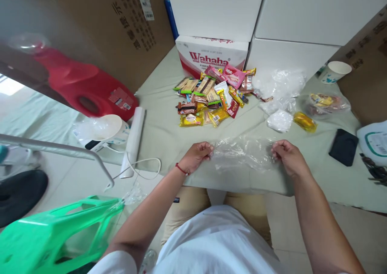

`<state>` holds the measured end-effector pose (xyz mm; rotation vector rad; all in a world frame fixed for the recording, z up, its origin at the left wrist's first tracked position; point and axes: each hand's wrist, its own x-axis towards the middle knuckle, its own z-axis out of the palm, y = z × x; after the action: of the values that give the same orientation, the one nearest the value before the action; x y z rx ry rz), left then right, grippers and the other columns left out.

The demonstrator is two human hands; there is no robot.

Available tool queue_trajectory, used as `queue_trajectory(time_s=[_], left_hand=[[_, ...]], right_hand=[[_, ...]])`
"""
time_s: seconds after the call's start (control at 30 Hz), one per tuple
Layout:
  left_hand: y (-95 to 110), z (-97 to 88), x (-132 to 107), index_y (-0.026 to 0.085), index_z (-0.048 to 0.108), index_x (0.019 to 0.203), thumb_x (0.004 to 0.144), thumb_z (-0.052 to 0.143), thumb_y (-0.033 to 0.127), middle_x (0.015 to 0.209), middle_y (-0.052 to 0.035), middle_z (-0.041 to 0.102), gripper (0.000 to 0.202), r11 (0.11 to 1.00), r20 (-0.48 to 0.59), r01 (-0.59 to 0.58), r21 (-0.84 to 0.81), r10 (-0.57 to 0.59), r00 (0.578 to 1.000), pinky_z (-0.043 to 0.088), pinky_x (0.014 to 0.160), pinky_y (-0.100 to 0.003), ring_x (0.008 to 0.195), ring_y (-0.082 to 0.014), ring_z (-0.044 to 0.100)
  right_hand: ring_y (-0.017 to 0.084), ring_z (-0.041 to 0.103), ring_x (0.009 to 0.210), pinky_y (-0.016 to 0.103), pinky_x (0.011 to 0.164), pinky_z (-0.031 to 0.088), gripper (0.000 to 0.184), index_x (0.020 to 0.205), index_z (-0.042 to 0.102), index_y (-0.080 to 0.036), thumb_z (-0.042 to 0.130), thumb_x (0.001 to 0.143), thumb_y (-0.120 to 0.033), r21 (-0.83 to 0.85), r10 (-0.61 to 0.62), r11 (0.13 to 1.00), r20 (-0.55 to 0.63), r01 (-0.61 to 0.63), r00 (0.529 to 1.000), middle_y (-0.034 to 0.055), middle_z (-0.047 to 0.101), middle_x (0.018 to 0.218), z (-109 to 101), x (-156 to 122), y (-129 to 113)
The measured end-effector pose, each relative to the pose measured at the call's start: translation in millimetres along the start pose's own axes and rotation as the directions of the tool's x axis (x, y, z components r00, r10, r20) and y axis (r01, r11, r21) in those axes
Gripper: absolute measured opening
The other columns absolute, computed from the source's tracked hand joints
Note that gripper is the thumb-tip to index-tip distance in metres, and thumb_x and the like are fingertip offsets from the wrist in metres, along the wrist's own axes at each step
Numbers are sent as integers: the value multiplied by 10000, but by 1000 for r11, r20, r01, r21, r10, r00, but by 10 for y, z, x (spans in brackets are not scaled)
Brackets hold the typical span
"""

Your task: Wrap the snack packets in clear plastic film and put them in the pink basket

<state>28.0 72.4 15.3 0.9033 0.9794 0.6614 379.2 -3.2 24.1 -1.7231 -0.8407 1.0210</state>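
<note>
A clear plastic bag (242, 155) is stretched flat between my two hands, low over the front of the cloth-covered table (163, 141). My left hand (198, 155) pinches its left end; a red string bracelet circles that wrist. At the opposite end, my right hand (286, 155) is closed on the bag's edge. Just beyond the bag lies a pile of wrapped snacks (208, 96) in yellow, brown, pink and green packaging. Crumpled clear plastic bags (278, 88) rest to the right of the pile, beside a yellow wrapped snack (304, 122) and a filled clear bag (328, 104).
Behind the snacks stands a Wahaha carton (211, 54). Leftward are a red jug (87, 84), a paper cup (113, 129), a white roll (134, 141) and a cable (148, 160). On the right sit a black pouch (343, 147) and another cup (334, 73). A green stool (39, 229) stands below.
</note>
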Motion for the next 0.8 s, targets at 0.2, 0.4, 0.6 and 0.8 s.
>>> queue_trajectory(time_s=[0.2, 0.4, 0.6, 0.8], left_hand=[[5, 10, 121, 167, 595, 676, 627, 895, 595, 672, 17, 592, 524, 1000, 13, -10, 23, 10, 1000, 422, 562, -211, 634, -97, 524], [6, 3, 118, 159, 662, 742, 640, 902, 467, 693, 26, 599, 404, 996, 47, -43, 80, 40, 998, 444, 603, -233, 626, -96, 528], [-8, -32, 45, 147, 663, 764, 606, 934, 431, 700, 31, 606, 423, 998, 66, -59, 18, 57, 996, 440, 598, -225, 624, -86, 523], [-12, -74, -135, 171, 676, 1030, 707, 867, 515, 1014, -58, 674, 509, 981, -57, -27, -194, 16, 998, 402, 486, -180, 749, -124, 649]], right_hand=[[186, 601, 762, 348, 747, 508, 232, 931, 719, -208, 631, 887, -418, -549, -527, 747, -144, 375, 838, 60, 670, 932, 187, 118, -280], [183, 633, 859, 326, 768, 532, 337, 1261, 716, -298, 662, 932, -348, -282, -546, 637, 491, 717, 678, 71, 637, 1177, 1015, -26, -565], [168, 627, 806, 302, 749, 490, 167, 955, 784, -243, 625, 937, -291, -171, -478, 683, 630, 710, 611, 44, 637, 922, 1529, 61, -392], [123, 491, 599, 263, 592, 408, 237, 838, 743, -201, 709, 808, -434, -120, -283, 929, 376, 349, 882, -5, 604, 707, 1510, -1, -387]])
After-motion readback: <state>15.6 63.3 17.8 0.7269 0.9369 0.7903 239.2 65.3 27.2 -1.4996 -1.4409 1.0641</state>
